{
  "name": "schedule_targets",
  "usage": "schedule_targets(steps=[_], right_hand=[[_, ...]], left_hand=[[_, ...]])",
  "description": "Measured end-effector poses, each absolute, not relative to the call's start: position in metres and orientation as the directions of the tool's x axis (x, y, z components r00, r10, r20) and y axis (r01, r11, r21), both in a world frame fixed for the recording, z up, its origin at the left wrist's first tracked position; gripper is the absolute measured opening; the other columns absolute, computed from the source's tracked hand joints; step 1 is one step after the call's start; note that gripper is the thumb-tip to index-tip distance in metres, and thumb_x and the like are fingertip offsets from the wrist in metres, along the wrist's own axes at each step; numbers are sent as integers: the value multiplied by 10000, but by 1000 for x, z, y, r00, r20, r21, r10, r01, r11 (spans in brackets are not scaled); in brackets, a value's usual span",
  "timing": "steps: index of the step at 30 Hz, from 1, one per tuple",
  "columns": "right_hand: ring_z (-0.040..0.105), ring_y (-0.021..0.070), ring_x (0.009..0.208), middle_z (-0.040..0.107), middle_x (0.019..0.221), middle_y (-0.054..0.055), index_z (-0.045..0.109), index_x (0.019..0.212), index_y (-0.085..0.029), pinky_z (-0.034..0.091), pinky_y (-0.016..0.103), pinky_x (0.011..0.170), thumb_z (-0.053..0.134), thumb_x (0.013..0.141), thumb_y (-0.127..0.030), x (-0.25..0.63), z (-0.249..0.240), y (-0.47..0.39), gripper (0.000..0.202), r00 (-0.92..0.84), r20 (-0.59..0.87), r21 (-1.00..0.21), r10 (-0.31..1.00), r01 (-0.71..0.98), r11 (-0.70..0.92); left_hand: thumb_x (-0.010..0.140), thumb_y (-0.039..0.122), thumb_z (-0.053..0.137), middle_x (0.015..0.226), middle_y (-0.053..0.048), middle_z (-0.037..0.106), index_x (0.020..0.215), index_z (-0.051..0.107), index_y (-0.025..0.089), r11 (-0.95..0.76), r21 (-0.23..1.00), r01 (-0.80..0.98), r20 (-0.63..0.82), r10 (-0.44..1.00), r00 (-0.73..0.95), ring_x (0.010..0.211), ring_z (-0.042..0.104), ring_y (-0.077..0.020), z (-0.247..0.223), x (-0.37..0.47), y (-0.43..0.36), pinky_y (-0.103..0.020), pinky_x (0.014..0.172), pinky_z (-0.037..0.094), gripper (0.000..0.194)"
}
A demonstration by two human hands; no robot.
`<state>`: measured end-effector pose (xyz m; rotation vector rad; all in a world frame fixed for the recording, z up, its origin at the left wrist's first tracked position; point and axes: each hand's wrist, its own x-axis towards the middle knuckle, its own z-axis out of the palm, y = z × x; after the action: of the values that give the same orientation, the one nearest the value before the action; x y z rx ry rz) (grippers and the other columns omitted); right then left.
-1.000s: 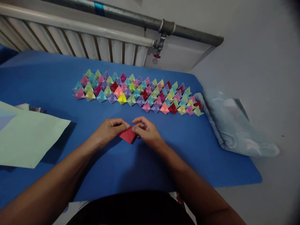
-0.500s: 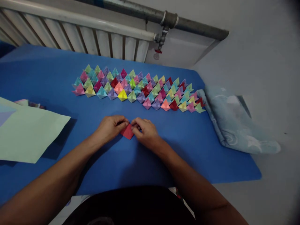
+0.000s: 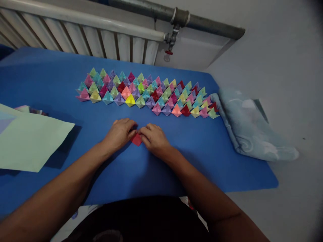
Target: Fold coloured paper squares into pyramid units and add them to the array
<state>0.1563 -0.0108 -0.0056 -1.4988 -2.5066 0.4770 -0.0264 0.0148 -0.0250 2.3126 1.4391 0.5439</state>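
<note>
A small piece of folded red paper (image 3: pixel 136 139) lies on the blue tabletop between my hands, its lower corner pointing toward me. My left hand (image 3: pixel 121 131) grips its upper left edge between thumb and fingers. From the other side, my right hand (image 3: pixel 153 137) pinches the upper right edge, fingers bent. The paper's upper part is hidden under the fingertips. Beyond my hands stand several rows of small folded paper boats (image 3: pixel 130 100) in many colours, packed close together.
At the left, large pale green paper sheets (image 3: pixel 37 141) overhang other papers. A folded light blue cloth (image 3: pixel 252 127) covers the table's right end. Behind the blue table (image 3: pixel 101 188) are a white radiator (image 3: pixel 85 38) and a pipe (image 3: pixel 207 24) with a red-handled valve (image 3: pixel 169 52).
My fingers have closed in over the red paper, so less of its upper part shows. The whole view has shifted slightly. The paper boats stay where they were.
</note>
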Motion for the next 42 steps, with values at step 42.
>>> schedule_targets(steps=[42], right_hand=[[499,239,954,666,1242,83,680,1208,-213,308,386,786,445,1030,-263,172,-5,-11,300,-679,-21,-233,734,717,657]], left_hand=[[1005,138,394,905,-61,757,1139,615,154,-737,18,676,400,625,670,814,692,-203,-12,-32,-18,-457,954,446,259]])
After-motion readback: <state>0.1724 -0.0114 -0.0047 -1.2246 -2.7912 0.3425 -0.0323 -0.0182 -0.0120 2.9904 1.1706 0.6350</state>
